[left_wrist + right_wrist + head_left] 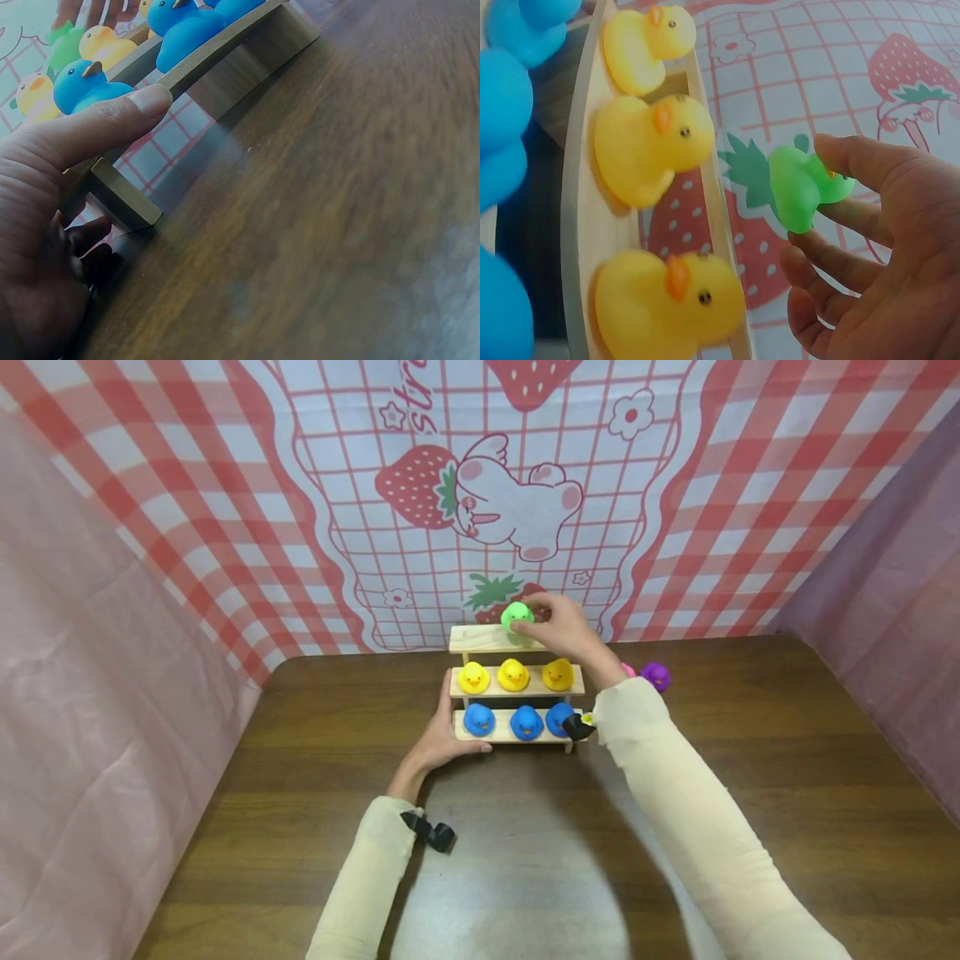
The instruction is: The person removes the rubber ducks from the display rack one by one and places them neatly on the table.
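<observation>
A three-step wooden display stand [480,640] stands on the table. My left hand [441,740] grips its left end, and in the left wrist view the thumb [124,120] lies along the front edge of the lowest step. Between thumb and fingers, my right hand [564,625] pinches a green rubber duck [799,187] at the top step, right of its middle. Three yellow rubber ducks [513,675] sit in a row on the middle step. The lowest step bears three blue rubber ducks [527,723], the right one partly covered by a black wrist strap.
On the brown wooden table [330,760], a purple duck [656,677] lies right of the stand. Beside it a pink thing [628,669] is mostly hidden by the right wrist. A strawberry-print cloth [345,527] hangs close behind the stand, with pink drapes at both sides.
</observation>
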{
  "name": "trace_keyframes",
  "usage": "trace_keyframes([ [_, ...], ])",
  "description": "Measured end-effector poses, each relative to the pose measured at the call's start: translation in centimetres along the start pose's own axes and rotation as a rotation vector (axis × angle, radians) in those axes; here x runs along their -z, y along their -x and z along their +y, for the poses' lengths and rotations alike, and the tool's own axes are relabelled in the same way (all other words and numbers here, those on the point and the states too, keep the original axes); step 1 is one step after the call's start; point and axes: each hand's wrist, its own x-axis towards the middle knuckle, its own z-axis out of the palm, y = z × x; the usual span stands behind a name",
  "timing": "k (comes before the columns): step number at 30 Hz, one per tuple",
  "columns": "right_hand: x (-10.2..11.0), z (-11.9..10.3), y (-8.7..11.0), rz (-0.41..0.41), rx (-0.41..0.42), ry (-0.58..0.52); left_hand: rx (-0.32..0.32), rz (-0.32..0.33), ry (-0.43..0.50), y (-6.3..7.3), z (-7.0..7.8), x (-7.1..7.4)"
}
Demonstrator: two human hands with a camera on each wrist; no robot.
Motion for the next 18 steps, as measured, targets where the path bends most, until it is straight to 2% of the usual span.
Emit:
trace_keyframes([
  [9,2.5,1.5,1.1,0.014,-0.048,0.008,0.0,0.001,-0.032,0.1,0.1,-0.1],
  [16,4.5,3.1,2.2,0.05,-0.067,0.032,0.053,-0.048,-0.031,1.2,4.0,0.4],
  [18,5.1,3.4,2.5,0.056,-0.071,0.033,0.055,-0.051,-0.033,1.2,4.1,0.4],
])
